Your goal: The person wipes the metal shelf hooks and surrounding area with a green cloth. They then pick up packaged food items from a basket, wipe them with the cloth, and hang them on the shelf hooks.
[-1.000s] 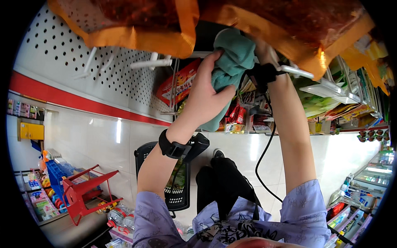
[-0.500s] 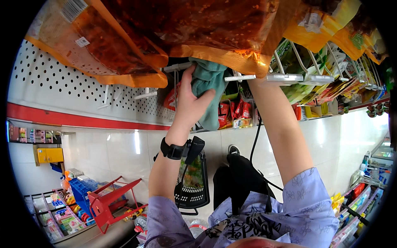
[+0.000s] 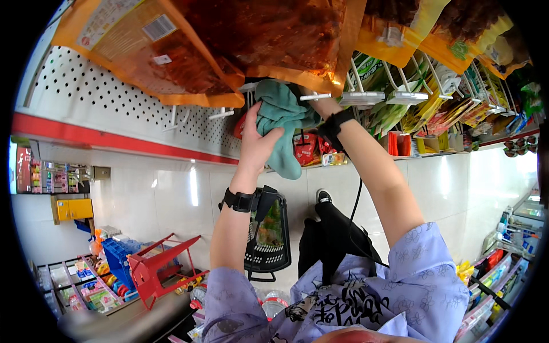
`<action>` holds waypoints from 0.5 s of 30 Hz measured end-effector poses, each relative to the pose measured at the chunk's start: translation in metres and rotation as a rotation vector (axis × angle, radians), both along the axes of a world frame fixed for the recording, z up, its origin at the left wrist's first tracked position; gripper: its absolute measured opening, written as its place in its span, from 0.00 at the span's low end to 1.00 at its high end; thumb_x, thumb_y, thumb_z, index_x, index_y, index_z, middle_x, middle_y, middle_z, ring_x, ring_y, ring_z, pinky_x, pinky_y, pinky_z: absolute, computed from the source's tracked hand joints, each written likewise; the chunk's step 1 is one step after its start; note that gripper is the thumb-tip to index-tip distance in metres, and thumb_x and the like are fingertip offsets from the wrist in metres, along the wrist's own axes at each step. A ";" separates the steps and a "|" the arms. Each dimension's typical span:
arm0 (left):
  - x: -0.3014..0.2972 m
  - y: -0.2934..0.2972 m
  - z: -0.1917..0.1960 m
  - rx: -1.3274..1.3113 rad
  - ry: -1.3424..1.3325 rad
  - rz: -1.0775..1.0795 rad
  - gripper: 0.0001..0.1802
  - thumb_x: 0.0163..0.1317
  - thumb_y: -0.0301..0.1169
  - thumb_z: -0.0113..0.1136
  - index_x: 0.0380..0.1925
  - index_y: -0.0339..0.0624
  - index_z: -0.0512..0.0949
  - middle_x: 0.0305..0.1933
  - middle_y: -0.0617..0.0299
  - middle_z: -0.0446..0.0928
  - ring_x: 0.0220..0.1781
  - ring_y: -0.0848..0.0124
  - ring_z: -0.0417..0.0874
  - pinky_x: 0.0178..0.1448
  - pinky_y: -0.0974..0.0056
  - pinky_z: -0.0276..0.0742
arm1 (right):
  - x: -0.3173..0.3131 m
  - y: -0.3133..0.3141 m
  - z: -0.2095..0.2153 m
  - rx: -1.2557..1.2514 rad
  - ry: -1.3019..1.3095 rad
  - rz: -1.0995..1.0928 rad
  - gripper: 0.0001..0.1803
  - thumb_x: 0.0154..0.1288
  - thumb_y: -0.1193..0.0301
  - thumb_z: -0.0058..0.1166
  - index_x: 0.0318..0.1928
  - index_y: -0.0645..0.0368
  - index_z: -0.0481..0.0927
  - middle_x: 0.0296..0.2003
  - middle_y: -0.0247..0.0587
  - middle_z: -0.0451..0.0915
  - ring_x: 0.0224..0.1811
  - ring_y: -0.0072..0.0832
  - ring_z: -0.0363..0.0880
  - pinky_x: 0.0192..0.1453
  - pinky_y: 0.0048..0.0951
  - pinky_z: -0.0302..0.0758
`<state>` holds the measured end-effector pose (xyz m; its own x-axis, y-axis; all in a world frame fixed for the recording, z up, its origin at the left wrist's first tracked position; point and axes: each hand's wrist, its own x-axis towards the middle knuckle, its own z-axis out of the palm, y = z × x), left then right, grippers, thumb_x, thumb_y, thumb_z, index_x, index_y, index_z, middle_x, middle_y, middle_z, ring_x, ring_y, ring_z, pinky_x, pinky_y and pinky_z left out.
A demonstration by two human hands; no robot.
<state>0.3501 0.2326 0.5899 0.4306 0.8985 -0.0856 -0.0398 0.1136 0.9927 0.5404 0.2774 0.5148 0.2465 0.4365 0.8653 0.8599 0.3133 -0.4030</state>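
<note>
1. My left hand (image 3: 257, 140) grips the bunched green cloth (image 3: 279, 111), thumb on its near side. The cloth is below the hanging orange-edged packets (image 3: 280, 40), with one end drooping free.
2. My right hand (image 3: 322, 105) is at the cloth's right side, mostly hidden by cloth and packet; I cannot tell whether its fingers grasp anything.
3. The white hook (image 3: 315, 97) juts out just above my right wrist. Lifting carelessly could scrape my skin or snag a fold of cloth on it.
4. The big packets overhang my hands, so I judge that an upward knock could swing them or push one off its hook.
5. The drooping end hangs near the small red packets (image 3: 306, 147); a wide sweep might drag some out.
6. The black cable (image 3: 357, 200) trails down from my right wrist strap (image 3: 333, 128) and could catch if I reach farther.
</note>
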 end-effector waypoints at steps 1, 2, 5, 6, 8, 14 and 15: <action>-0.005 -0.004 -0.001 -0.001 0.005 0.018 0.34 0.48 0.17 0.54 0.58 0.37 0.56 0.53 0.57 0.67 0.51 0.70 0.70 0.53 0.66 0.69 | -0.006 -0.001 0.000 -0.017 0.013 -0.003 0.09 0.54 0.72 0.50 0.35 0.62 0.77 0.28 0.53 0.77 0.34 0.49 0.75 0.37 0.41 0.72; -0.009 -0.008 0.001 -0.014 -0.010 0.026 0.34 0.48 0.17 0.54 0.58 0.37 0.56 0.53 0.57 0.67 0.51 0.70 0.70 0.53 0.66 0.69 | -0.012 -0.003 0.000 -0.040 0.039 -0.006 0.09 0.54 0.72 0.50 0.35 0.62 0.77 0.28 0.53 0.77 0.34 0.49 0.75 0.37 0.41 0.72; -0.023 -0.022 0.008 -0.058 -0.067 0.056 0.34 0.48 0.17 0.53 0.58 0.37 0.57 0.53 0.57 0.66 0.52 0.70 0.70 0.54 0.66 0.68 | -0.021 -0.018 0.004 -0.163 0.283 -0.012 0.10 0.52 0.71 0.50 0.35 0.61 0.77 0.31 0.53 0.77 0.35 0.48 0.76 0.38 0.39 0.72; -0.028 -0.027 0.010 -0.077 -0.091 0.065 0.34 0.48 0.17 0.52 0.58 0.37 0.57 0.53 0.57 0.66 0.52 0.70 0.70 0.54 0.66 0.68 | -0.018 -0.024 -0.001 -0.407 0.375 0.064 0.10 0.52 0.72 0.50 0.35 0.63 0.76 0.31 0.52 0.78 0.35 0.44 0.77 0.38 0.35 0.73; -0.037 -0.035 0.013 -0.104 -0.130 0.088 0.34 0.48 0.16 0.52 0.58 0.37 0.57 0.53 0.57 0.66 0.52 0.70 0.70 0.54 0.66 0.68 | -0.027 -0.032 0.005 -0.276 0.621 0.256 0.12 0.54 0.72 0.51 0.39 0.62 0.74 0.36 0.52 0.76 0.41 0.48 0.74 0.42 0.38 0.71; -0.063 -0.044 0.000 -0.203 -0.155 0.190 0.34 0.47 0.16 0.52 0.58 0.38 0.58 0.52 0.58 0.67 0.51 0.70 0.70 0.53 0.66 0.69 | -0.082 -0.023 0.026 -0.373 0.164 0.551 0.18 0.50 0.76 0.50 0.45 0.64 0.69 0.48 0.56 0.67 0.50 0.54 0.66 0.52 0.41 0.67; -0.067 -0.044 -0.007 -0.203 -0.169 0.218 0.34 0.47 0.16 0.53 0.58 0.38 0.58 0.52 0.58 0.67 0.51 0.70 0.70 0.53 0.66 0.69 | -0.091 -0.012 0.027 -0.399 0.170 0.640 0.19 0.50 0.76 0.50 0.45 0.64 0.70 0.48 0.56 0.67 0.50 0.54 0.65 0.53 0.41 0.66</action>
